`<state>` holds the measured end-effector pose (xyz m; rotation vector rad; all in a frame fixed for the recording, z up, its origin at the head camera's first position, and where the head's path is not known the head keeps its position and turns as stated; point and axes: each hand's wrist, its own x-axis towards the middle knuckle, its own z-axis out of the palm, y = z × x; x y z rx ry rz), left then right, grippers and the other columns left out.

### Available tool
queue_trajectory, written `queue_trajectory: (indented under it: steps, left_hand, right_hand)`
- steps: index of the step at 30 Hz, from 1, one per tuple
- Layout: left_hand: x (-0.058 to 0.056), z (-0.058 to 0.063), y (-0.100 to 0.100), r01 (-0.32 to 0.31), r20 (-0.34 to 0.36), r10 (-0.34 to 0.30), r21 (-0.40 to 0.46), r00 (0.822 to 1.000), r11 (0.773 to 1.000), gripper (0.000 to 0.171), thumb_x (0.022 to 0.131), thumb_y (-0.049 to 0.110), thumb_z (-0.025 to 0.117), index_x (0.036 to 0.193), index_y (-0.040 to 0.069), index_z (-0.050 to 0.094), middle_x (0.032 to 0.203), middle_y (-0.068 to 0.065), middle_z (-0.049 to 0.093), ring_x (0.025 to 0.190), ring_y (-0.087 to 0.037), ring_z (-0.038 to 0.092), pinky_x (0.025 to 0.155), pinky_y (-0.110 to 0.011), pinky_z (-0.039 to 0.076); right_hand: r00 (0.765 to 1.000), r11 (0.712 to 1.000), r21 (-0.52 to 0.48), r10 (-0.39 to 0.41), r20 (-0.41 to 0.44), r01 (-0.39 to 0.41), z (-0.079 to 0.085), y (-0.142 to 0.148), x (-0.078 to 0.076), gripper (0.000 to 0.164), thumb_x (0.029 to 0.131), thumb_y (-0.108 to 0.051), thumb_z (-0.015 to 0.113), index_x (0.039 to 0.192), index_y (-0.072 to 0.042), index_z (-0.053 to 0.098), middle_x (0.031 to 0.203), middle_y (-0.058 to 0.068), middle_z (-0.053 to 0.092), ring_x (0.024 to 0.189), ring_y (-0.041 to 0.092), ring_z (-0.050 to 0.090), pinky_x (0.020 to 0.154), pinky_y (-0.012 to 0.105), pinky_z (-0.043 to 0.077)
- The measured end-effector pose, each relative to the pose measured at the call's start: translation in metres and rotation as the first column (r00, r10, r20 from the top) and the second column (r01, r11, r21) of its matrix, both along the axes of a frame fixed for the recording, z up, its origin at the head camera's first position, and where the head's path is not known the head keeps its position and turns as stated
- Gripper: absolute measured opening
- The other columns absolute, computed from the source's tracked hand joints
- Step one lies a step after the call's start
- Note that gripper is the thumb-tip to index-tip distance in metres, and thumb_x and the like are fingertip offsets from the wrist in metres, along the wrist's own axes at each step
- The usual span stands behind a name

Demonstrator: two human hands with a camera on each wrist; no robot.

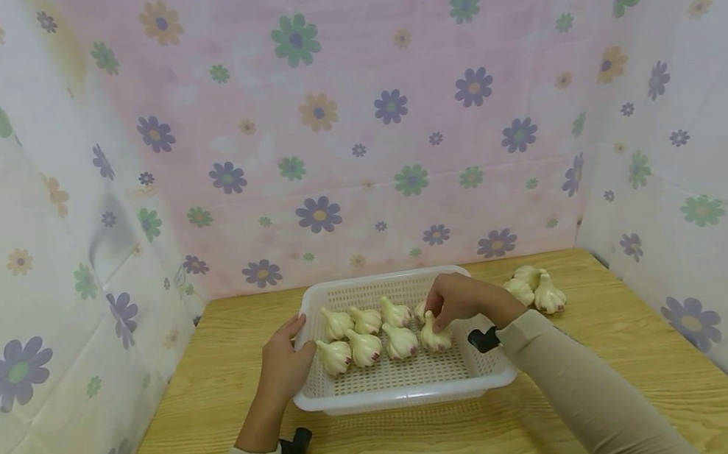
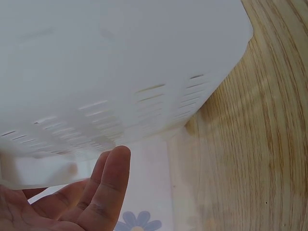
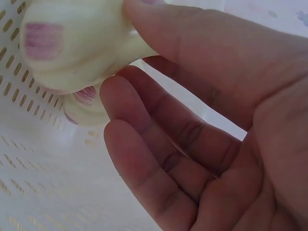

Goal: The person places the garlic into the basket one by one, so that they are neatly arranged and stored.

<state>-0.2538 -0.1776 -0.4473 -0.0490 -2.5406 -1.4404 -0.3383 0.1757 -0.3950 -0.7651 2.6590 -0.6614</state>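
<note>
A white slotted plastic basket (image 1: 408,393) stands on the wooden table, with two rows of garlic bulbs (image 1: 365,348) inside. At its left end my left hand (image 1: 285,365) holds the rim. The left wrist view shows fingers (image 2: 109,185) along the outer wall. Over the right part of the basket, my right hand (image 1: 465,298) pinches a garlic bulb (image 1: 437,340) by its neck, at the right end of the front row. That bulb's purple-marked body (image 3: 57,53) shows close up in the right wrist view. Another bulb (image 1: 420,312) behind it is partly hidden by the hand.
Several more garlic bulbs (image 1: 548,293) lie in a group on the table, right of the basket beyond my right forearm. Flowered cloth (image 1: 355,146) hangs behind and on both sides of the wooden table (image 1: 221,390). Black wrist mounts (image 1: 296,445) jut out below the sleeves.
</note>
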Motion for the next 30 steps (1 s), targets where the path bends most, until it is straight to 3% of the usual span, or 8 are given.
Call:
queue_trajectory:
  steps: [6,15,25,30]
  left_hand:
    - [-0.001,-0.001,0.0,-0.002,0.002,0.002,-0.013,1.0,1.0,0.059,0.093,0.012,0.061,0.15,0.002,0.052,0.16,-0.017,0.046,0.128,-0.043,0.062,0.091,-0.046,0.061]
    - [-0.002,-0.003,-0.001,0.002,0.001,-0.002,-0.01,1.0,1.0,0.059,0.093,0.012,0.061,0.15,0.002,0.052,0.16,-0.017,0.045,0.128,-0.043,0.062,0.09,-0.045,0.061]
    - [-0.002,-0.004,-0.002,-0.001,0.006,0.001,-0.017,1.0,1.0,0.059,0.093,0.012,0.061,0.15,0.003,0.052,0.16,-0.016,0.046,0.129,-0.043,0.062,0.09,-0.045,0.061]
    - [-0.002,-0.003,-0.002,-0.002,0.013,0.002,-0.013,1.0,1.0,0.059,0.093,0.012,0.061,0.151,0.004,0.052,0.16,-0.016,0.045,0.129,-0.043,0.061,0.09,-0.045,0.061]
  right_hand:
    - [1.0,1.0,0.0,-0.02,0.022,0.02,0.0,0.003,-0.001,0.024,0.082,-0.012,0.086,0.106,-0.011,0.083,0.094,-0.005,0.076,0.079,0.01,0.066,0.07,0.031,0.057]
    - [0.998,0.997,-0.073,0.016,0.06,-0.012,0.005,0.008,0.0,0.04,0.082,-0.008,0.086,0.12,-0.003,0.076,0.118,0.011,0.076,0.094,0.015,0.071,0.081,0.035,0.062]
    - [0.996,0.991,-0.118,0.068,0.05,-0.062,0.005,0.016,-0.003,0.044,0.084,-0.01,0.085,0.124,0.0,0.073,0.123,0.016,0.073,0.107,0.029,0.07,0.083,0.035,0.061]
    - [0.998,0.994,-0.097,0.05,0.028,-0.047,0.012,0.021,-0.003,0.042,0.086,-0.015,0.083,0.125,-0.003,0.073,0.122,0.013,0.073,0.108,0.029,0.069,0.085,0.038,0.061]
